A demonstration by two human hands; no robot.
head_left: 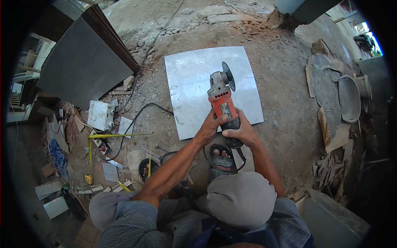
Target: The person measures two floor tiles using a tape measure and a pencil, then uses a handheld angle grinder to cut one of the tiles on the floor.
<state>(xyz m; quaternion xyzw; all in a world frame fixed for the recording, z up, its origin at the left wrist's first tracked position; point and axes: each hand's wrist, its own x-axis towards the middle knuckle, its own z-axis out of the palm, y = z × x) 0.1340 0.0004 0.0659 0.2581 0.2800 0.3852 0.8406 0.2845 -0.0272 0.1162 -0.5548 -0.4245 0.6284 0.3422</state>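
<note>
Both my hands are closed around a red and grey angle grinder (222, 101), its thin dark disc up at the far end. My left hand (212, 125) wraps the body from the left, thumb across its label. On the right, my right hand (243, 130) grips the black rear part near the cord. Beneath the grinder lies a large pale square tile (188, 82) flat on the ground. The disc looks held above the tile, though its exact height is hard to judge. Whether the disc turns, I cannot tell.
Large grey tiles (84, 62) lean in a stack at the far left. A yellow tape measure (88, 179), black cables (136, 118), a white box (100, 115) and tile scraps litter the left. At right stand a round basin (349, 98) and broken pieces (331, 169). My sandalled foot (221, 159) is close to the tile.
</note>
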